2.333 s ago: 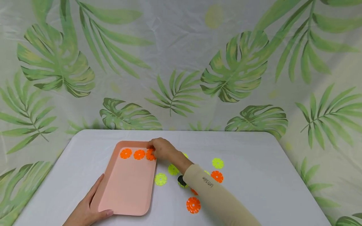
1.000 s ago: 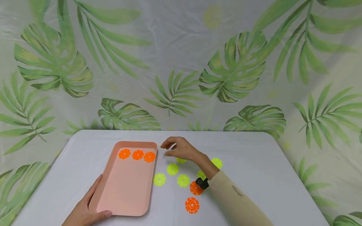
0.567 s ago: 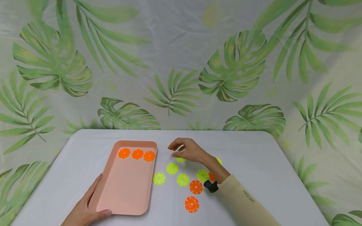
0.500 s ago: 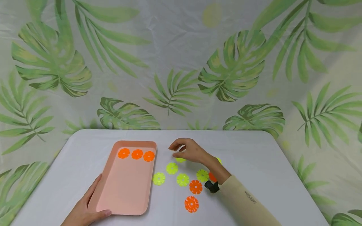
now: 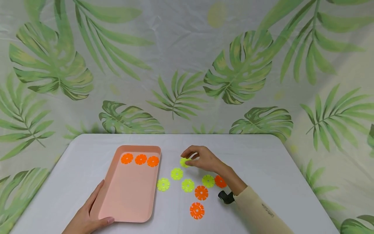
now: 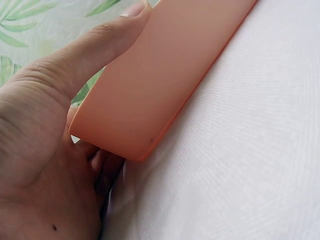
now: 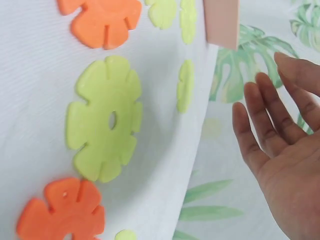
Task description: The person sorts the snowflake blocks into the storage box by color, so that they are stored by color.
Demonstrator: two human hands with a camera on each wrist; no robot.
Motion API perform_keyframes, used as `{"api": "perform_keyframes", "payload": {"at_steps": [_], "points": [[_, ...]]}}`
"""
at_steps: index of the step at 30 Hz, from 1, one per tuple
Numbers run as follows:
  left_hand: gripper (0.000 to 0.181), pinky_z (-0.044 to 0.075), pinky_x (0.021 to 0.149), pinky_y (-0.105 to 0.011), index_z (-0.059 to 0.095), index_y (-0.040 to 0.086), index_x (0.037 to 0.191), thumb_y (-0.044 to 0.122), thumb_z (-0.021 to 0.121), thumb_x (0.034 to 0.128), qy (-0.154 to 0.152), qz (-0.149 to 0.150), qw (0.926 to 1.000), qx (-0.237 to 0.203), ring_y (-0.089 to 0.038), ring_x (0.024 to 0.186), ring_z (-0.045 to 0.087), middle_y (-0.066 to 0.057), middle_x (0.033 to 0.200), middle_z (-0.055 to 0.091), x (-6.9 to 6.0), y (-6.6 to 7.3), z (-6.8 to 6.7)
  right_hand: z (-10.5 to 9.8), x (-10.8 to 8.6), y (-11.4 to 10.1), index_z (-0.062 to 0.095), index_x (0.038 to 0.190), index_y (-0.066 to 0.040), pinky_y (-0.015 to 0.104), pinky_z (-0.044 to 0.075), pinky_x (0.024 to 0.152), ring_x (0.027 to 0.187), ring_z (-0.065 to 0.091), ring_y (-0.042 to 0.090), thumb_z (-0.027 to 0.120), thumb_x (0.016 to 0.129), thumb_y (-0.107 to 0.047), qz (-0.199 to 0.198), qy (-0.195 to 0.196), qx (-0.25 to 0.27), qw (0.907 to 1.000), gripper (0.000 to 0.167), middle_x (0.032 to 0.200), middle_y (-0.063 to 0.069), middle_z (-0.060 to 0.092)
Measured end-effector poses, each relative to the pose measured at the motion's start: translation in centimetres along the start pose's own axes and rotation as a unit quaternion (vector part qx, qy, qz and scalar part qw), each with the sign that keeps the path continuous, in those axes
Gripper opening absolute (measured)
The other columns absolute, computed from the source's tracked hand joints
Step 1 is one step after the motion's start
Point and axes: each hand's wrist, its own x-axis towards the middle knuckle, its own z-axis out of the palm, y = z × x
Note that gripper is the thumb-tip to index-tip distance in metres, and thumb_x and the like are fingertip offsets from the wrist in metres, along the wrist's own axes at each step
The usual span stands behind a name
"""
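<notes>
A pink tray (image 5: 125, 195) lies on the left part of the table. My left hand (image 5: 86, 216) grips its near left corner, thumb on the near wall; the left wrist view shows that tray wall (image 6: 150, 85) close up. Three orange notched plastic discs (image 5: 124, 159) sit in a row along the tray's far end. My right hand (image 5: 201, 159) hovers over the table to the right of the tray, fingers loosely bent and holding nothing. Nearest to it is a yellow-green notched disc (image 5: 183, 161), partly covered by the fingers. In the right wrist view the hand (image 7: 295, 150) is apart from the discs.
Several yellow-green discs (image 5: 177, 174) lie scattered right of the tray. Three orange discs (image 5: 197, 214) lie there too. A black wrist camera (image 5: 226, 197) hangs below my right wrist. A leaf-patterned curtain (image 5: 181, 65) stands behind the white table (image 5: 254, 156).
My right hand has let go of the third orange disc at the tray's far right corner, then moved right, out of the tray. My left hand keeps its grip on the tray.
</notes>
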Motion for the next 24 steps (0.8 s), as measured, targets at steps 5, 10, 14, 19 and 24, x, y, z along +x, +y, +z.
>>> {"api": "perform_keyframes", "payload": {"at_steps": [5, 10, 14, 19, 24], "points": [[0.121, 0.047, 0.094, -0.031, -0.009, 0.054, 0.162, 0.048, 0.084, 0.0853, -0.003, 0.000, 1.0000, -0.007, 0.004, 0.127, 0.037, -0.014, 0.175, 0.018, 0.0, 0.0, -0.1, -0.1, -0.8, 0.5, 0.073, 0.120, -0.003, 0.049, 0.055, 0.101, 0.111, 0.067, 0.031, 0.076, 0.094, -0.008, 0.006, 0.002, -0.002, 1.0000, 0.026, 0.121, 0.016, 0.073], [0.121, 0.047, 0.095, -0.032, -0.010, 0.053, 0.162, 0.047, 0.084, 0.0853, -0.005, -0.001, 0.9999, -0.009, 0.001, 0.129, 0.037, -0.014, 0.175, 0.017, 0.0, 0.0, -0.1, -0.3, -1.7, 0.9, 0.072, 0.120, -0.003, 0.051, 0.054, 0.102, 0.111, 0.067, 0.032, 0.075, 0.095, -0.009, 0.012, 0.002, -0.009, 0.9999, 0.025, 0.122, 0.015, 0.073], [0.122, 0.047, 0.100, -0.041, -0.012, 0.054, 0.161, 0.047, 0.084, 0.0854, -0.010, -0.006, 0.9998, -0.015, -0.019, 0.137, 0.040, -0.015, 0.175, 0.015, 0.0, 0.1, 0.0, -0.5, -2.5, 1.0, 0.072, 0.121, -0.004, 0.051, 0.053, 0.104, 0.112, 0.066, 0.031, 0.075, 0.095, -0.010, 0.031, -0.004, -0.008, 0.9995, 0.026, 0.123, 0.014, 0.073], [0.122, 0.047, 0.099, -0.038, -0.012, 0.054, 0.161, 0.048, 0.084, 0.0852, -0.008, -0.006, 0.9999, -0.010, -0.012, 0.134, 0.040, -0.015, 0.175, 0.017, -0.1, 0.1, -0.1, -0.8, -3.4, 1.5, 0.072, 0.121, -0.005, 0.051, 0.053, 0.104, 0.112, 0.066, 0.031, 0.075, 0.095, -0.009, 0.036, -0.005, -0.008, 0.9993, 0.026, 0.122, 0.014, 0.073], [0.122, 0.047, 0.096, -0.035, -0.010, 0.053, 0.162, 0.048, 0.084, 0.0846, 0.003, 0.004, 1.0000, -0.001, -0.005, 0.130, 0.039, -0.014, 0.175, 0.019, -0.1, 0.1, 0.0, -1.1, -4.3, 2.1, 0.073, 0.120, -0.004, 0.048, 0.055, 0.101, 0.111, 0.066, 0.033, 0.075, 0.095, -0.008, 0.024, -0.004, -0.012, 0.9996, 0.025, 0.120, 0.014, 0.073]]}}
